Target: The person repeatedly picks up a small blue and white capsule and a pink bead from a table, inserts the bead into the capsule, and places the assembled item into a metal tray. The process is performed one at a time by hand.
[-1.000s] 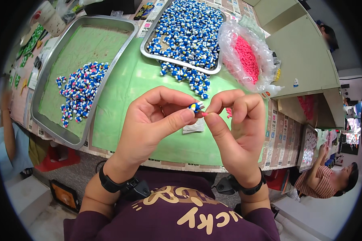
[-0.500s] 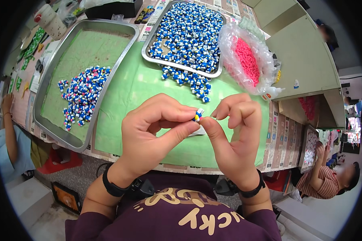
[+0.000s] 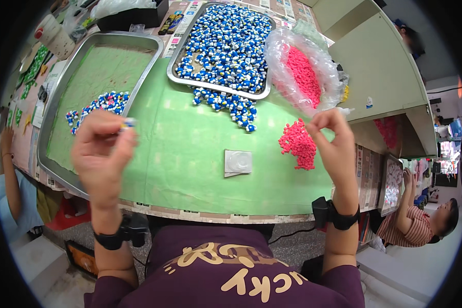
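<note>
My left hand (image 3: 101,154) pinches a small blue-and-white figurine (image 3: 129,123) between thumb and forefinger, over the right side of the left metal tray (image 3: 156,51). More blue-and-white figurines (image 3: 108,100), some with pink bits, lie in that tray, partly hidden by my hand. My right hand (image 3: 339,143) is raised at the right edge of a pile of small pink pieces (image 3: 297,146). Its thumb and forefinger are drawn together; whatever is between them is too small to see. A white square pad with a round clear blob (image 3: 238,162) lies between my hands.
A metal tray (image 3: 264,93) heaped with blue-and-white figurines stands at the back, some spilled before it. Beside it is a clear plastic bag (image 3: 277,56) of pink pieces. A cabinet (image 3: 380,66) borders the right. Other people (image 3: 413,220) sit at both sides.
My hands have parted: the left has carried the figurine leftward to the left tray, the right has moved right to the pink pile. The white pad and pink pile are now uncovered.
</note>
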Tool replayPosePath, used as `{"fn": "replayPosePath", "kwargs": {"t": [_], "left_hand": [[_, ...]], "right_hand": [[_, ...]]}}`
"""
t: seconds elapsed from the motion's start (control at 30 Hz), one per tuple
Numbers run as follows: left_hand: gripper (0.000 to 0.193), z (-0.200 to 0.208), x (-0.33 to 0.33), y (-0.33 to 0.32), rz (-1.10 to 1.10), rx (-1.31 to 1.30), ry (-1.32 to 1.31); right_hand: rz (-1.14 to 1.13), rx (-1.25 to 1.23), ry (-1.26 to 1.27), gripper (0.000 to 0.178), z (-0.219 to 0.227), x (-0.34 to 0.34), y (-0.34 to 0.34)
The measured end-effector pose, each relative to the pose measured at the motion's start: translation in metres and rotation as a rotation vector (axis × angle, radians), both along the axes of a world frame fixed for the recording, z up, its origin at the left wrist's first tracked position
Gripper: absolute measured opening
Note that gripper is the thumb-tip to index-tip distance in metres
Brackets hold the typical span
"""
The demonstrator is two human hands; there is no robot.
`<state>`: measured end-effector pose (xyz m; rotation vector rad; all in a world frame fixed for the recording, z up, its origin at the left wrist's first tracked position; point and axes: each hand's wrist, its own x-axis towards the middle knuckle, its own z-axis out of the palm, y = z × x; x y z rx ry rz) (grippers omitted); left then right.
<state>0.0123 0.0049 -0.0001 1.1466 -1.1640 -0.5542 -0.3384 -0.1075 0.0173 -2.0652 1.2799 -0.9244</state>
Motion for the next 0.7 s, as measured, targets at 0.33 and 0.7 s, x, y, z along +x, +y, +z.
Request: {"fn": "replayPosePath", "kwargs": {"t": [0.33, 0.7], "left_hand": [[0.016, 0.001, 0.079, 0.02, 0.586, 0.561, -0.503], [0.021, -0.017, -0.035, -0.065, -0.121, 0.332, -0.617]], "right_hand": [[0.198, 0.065, 0.32, 0.012, -0.033, 0.01, 0.004], [0.16, 0.115, 0.479, 0.008, -0.032, 0.027, 0.004]]}}
